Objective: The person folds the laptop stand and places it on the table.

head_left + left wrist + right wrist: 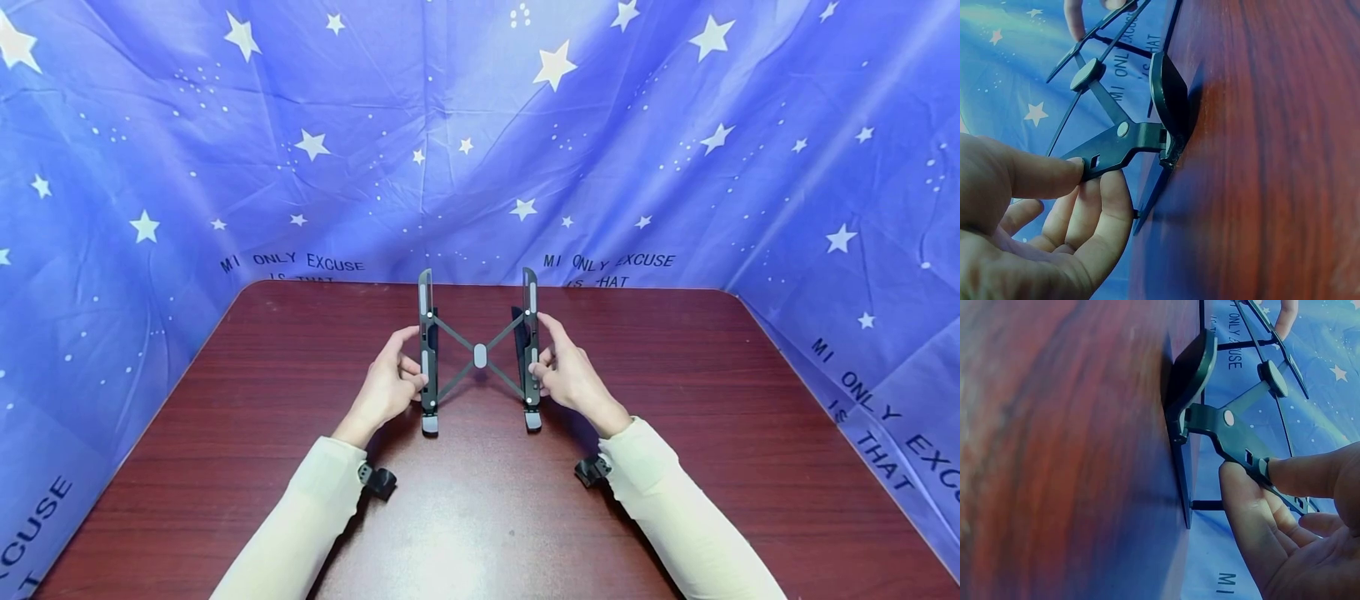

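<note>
A black folding laptop stand (481, 356) stands opened out on the table, its two side rails joined by thin crossed bars with a grey oval hub in the middle. My left hand (387, 381) pinches the left rail (1107, 150) between thumb and fingers, near its front end. On the other side, my right hand (576, 377) pinches the right rail (1241, 447) in the same way, index finger reaching farther back along it. Small front lips (430, 423) tip up at the near ends of the rails. Both wrists wear black camera mounts.
The dark red wood-grain table (480, 517) spreads around the stand on all sides. A blue curtain (450, 183) with white stars and printed words hangs behind the table and along both its sides.
</note>
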